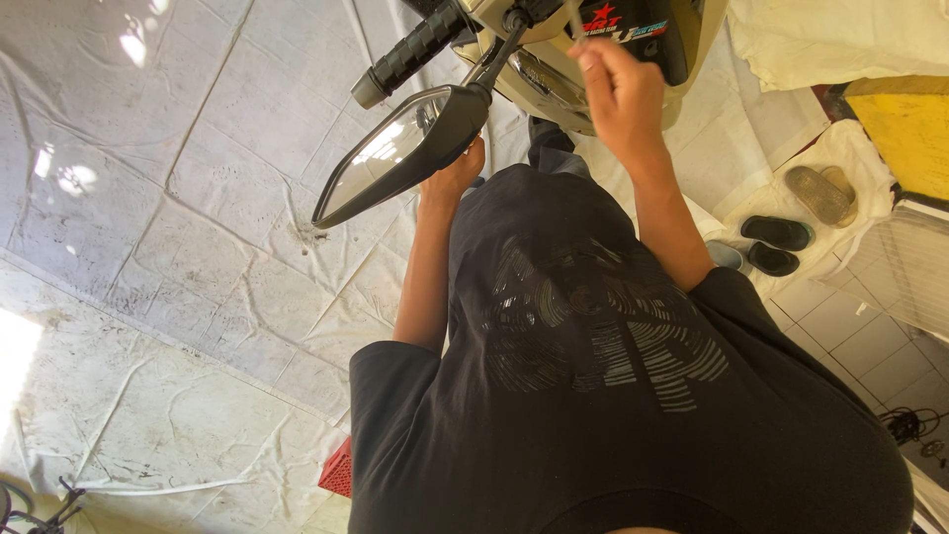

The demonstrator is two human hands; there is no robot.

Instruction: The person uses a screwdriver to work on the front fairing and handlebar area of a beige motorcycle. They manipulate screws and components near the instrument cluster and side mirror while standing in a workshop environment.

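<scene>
A cream scooter's front (pixel 554 84) fills the top of the head view, with a black handlebar grip (pixel 410 49) and a black rear-view mirror (pixel 395 153) on a thin stalk (pixel 499 54). My left hand (pixel 457 173) reaches up behind the mirror's housing and presses against it; the fingers are mostly hidden by the mirror. My right hand (pixel 618 89) is raised at the scooter's front panel, its fingers pinched on a thin metal tool (pixel 574 20) that points up toward the handlebar. My black T-shirt (pixel 613 396) covers the lower frame.
A wrinkled white sheet (pixel 178 247) covers the floor on the left. Brown sandals (pixel 820 193) and black slippers (pixel 776 242) lie at the right, near a yellow object (pixel 909 138). A red crate corner (pixel 338 470) shows below. Cables (pixel 909 425) lie on the tiles.
</scene>
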